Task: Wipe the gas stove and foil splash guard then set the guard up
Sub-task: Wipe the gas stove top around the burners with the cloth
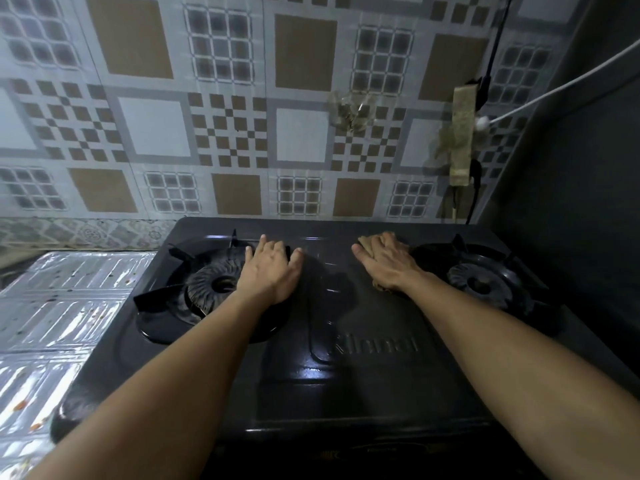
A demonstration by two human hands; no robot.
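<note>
Head view: looking down on a black two-burner gas stove (346, 386) filling the centre and lower right of the frame.
Left hand (272, 268): palm down, fingers straight and slightly spread, lying flat on the stove top just right of the left burner (214, 284); holding nothing.
Right hand (386, 259): palm down, fingers straight, pressing a brownish cloth (367, 244) flat against the stove top just left of the right burner (481, 280).
Cloth: mostly hidden under the palm; edges showing past the fingertips and beside the wrist.
Forearms: both bare, reaching up from the bottom edge of the frame, well apart.
Stove surface: glossy, with light glare near the middle and raised lettering in the centre panel, blurred.
Pan supports: dark prongs ringing both burners.
Foil splash guard (62, 306): lying flat at the left of the frame, beside the stove, silvery and creased, speckled with dark and orange spots.
Wall tiles (221, 133): grey, white and brown squares and checks across the upper half.
Upper right: a yellowish strip (462, 129) fixed on the wall, with a black cable (495, 39) and a white cord (561, 88) near it.
</note>
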